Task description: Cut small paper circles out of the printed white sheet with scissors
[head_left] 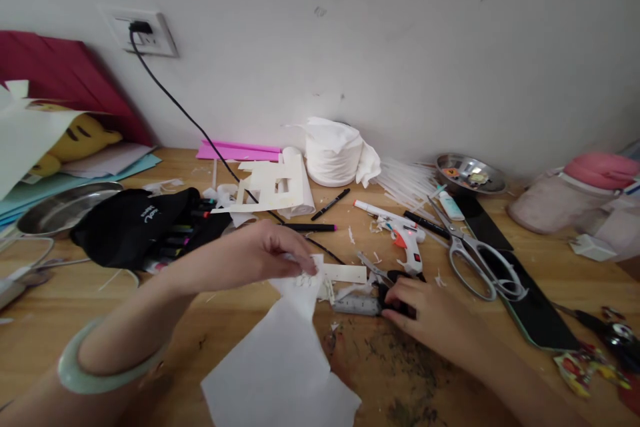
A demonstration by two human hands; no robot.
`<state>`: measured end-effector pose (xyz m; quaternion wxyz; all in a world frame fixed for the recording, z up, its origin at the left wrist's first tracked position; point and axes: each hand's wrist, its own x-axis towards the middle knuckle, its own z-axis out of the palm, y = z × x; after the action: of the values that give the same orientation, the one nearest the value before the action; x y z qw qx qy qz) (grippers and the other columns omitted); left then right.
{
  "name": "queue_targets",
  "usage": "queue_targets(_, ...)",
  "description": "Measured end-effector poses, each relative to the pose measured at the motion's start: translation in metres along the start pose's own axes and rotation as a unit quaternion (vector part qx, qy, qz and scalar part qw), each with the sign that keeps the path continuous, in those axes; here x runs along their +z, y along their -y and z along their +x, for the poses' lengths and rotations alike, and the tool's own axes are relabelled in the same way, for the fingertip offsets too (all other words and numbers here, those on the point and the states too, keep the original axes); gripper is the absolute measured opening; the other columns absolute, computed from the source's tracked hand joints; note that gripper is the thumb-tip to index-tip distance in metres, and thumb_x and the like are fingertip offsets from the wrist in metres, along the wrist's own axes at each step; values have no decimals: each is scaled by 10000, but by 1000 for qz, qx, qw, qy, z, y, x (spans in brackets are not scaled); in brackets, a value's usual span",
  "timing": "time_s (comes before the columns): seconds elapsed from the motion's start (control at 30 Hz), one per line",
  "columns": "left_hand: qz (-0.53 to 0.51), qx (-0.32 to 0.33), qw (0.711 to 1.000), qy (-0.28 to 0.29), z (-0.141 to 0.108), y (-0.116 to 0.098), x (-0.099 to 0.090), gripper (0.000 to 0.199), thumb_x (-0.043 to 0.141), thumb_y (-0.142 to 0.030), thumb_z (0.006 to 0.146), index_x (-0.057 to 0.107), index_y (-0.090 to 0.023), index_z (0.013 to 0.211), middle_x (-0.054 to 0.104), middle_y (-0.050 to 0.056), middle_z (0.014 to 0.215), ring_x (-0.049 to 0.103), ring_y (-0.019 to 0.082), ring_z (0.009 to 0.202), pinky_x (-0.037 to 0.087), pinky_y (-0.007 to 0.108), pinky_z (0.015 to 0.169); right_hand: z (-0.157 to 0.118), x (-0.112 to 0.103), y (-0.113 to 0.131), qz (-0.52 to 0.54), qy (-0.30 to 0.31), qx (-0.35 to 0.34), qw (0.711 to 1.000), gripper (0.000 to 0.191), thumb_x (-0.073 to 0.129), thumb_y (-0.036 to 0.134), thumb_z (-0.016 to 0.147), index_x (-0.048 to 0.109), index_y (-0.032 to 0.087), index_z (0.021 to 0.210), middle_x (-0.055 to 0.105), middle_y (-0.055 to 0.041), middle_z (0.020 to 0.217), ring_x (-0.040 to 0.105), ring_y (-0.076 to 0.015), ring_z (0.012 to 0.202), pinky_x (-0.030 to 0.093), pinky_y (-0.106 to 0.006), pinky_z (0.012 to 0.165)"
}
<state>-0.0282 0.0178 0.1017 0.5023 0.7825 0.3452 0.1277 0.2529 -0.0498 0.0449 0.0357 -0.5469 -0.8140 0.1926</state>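
My left hand (280, 253) pinches the narrow top of a torn white paper sheet (275, 360), which hangs down over the table's front. Its fingers are closed, and small pale bits show just under the fingertips. My right hand (417, 303) is closed around the black handles of small scissors (375, 268), whose blades point to the upper left. Part of the handles is hidden under the fingers. Beside the right fingertips lies a grey ruler-like strip (356, 305). Between my hands is a white strip (344, 273) with paper scraps around it.
Behind my right hand lies a white glue gun (411, 243). Large scissors (487, 267) rest across a dark strip (537, 310) on the right. A tissue roll (333, 157) and cut-out card (267, 193) stand near the wall. A black pen pouch (135, 223) lies left.
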Motion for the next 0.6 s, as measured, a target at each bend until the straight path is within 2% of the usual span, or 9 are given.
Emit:
queue_targets(0.07, 11, 3, 999, 50, -17, -10, -14, 160, 571, -189, 790, 725, -232, 785, 685, 16, 792, 616, 149, 731, 462, 204, 661, 1, -2, 3, -7, 9, 2, 1000, 162, 496, 293, 825, 636, 212, 819, 646, -33, 854, 604, -189, 740, 420, -276, 642)
queue_targets(0.13, 1, 35, 989, 142, -36, -20, -25, 191, 567, -192, 793, 740, -271, 798, 691, 12, 788, 620, 154, 750, 461, 209, 688, 2, -7, -1, -20, -3, 39, 999, 182, 470, 302, 831, 630, 216, 817, 653, -31, 818, 604, -191, 716, 417, -275, 616)
queue_targets(0.2, -29, 35, 976, 215, -51, -28, -32, 250, 533, -173, 794, 736, -300, 865, 691, 1, 808, 618, 140, 730, 455, 203, 699, 3, -15, -17, -50, -41, 118, 991, 228, 424, 319, 840, 625, 215, 812, 657, -43, 792, 604, -203, 711, 413, -283, 600)
queue_targets(0.27, -82, 45, 958, 272, -57, -31, -33, 275, 520, -179, 783, 727, -304, 914, 692, -12, 802, 621, 125, 697, 451, 181, 690, 2, -25, -45, -109, -96, 219, 965, 261, 409, 355, 834, 621, 204, 856, 656, -83, 861, 603, -240, 770, 419, -312, 628)
queue_targets(0.3, -85, 37, 956, 279, -56, -31, -32, 262, 520, -190, 786, 733, -291, 900, 687, -16, 795, 616, 114, 675, 445, 172, 695, 1, -30, -61, -146, -107, 264, 947, 275, 433, 374, 810, 622, 182, 861, 653, -117, 869, 598, -277, 809, 418, -340, 648)
queue_targets(0.37, -55, 40, 975, 211, -46, -25, -27, 205, 559, -209, 776, 748, -272, 828, 681, -19, 793, 604, 118, 710, 437, 163, 702, -4, -36, -93, -170, -100, 325, 925, 376, 469, 457, 767, 632, 128, 848, 645, -191, 863, 595, -351, 801, 411, -395, 639)
queue_targets(0.4, -36, 22, 984, 171, -38, -21, -24, 185, 568, -211, 778, 743, -254, 820, 679, -9, 805, 600, 129, 725, 440, 171, 687, -6, -38, -106, -162, -95, 334, 924, 385, 489, 463, 751, 637, 115, 818, 646, -205, 831, 603, -353, 758, 412, -395, 617)
queue_targets(0.47, -2, -17, 995, 101, -20, -9, -17, 165, 572, -196, 764, 726, -213, 822, 672, 10, 821, 590, 146, 738, 441, 184, 657, -9, -38, -125, -140, -89, 340, 926, 284, 548, 380, 711, 642, 118, 766, 655, -196, 785, 617, -331, 713, 417, -367, 596)
queue_targets(0.6, -18, -39, 997, 68, 5, 12, -9, 172, 571, -147, 727, 711, -193, 814, 675, 19, 860, 590, 160, 785, 438, 197, 676, -13, -41, -137, -94, -111, 335, 931, 229, 547, 349, 709, 636, 138, 708, 658, -174, 696, 623, -301, 636, 415, -344, 549)
